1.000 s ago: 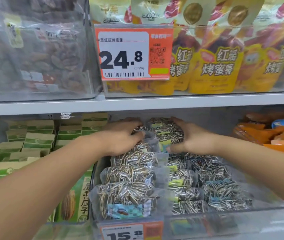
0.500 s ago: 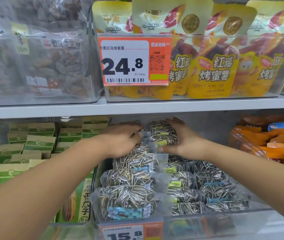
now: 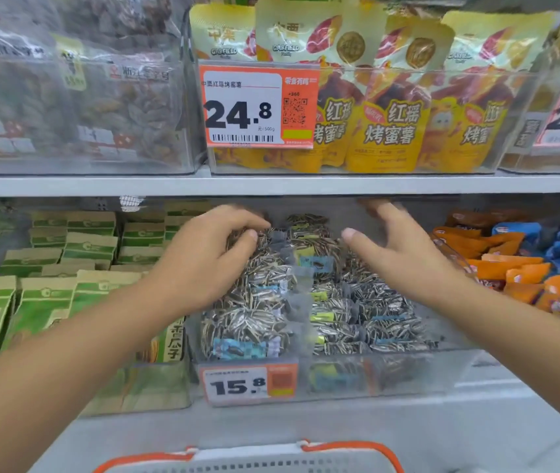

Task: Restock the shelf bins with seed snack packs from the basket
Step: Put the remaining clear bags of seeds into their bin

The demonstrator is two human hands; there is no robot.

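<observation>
Shelving: grey store shelf (image 3: 271,185) runs the full width, bins above and below it.
Upper bins: clear bin (image 3: 350,162) of yellow sweet-potato bags, orange tag (image 3: 260,105) reading 24.8; just left, a clear bin of brown nut bags (image 3: 77,97).
Lower middle bin: here's the target, clear bin (image 3: 408,373) tagged 15.8, packed with striped seed snack packs (image 3: 258,322) in rows.
Neighbours: green pouches (image 3: 43,298) left, orange and blue packs (image 3: 517,271) right.
Basket: grey rim, orange trim (image 3: 248,460), bottom edge.
Left hand (image 3: 200,264): fingers curled down onto the rear packs, thumb touching one.
Right hand (image 3: 404,257): lifted just above the packs, fingers spread, holding nothing.
</observation>
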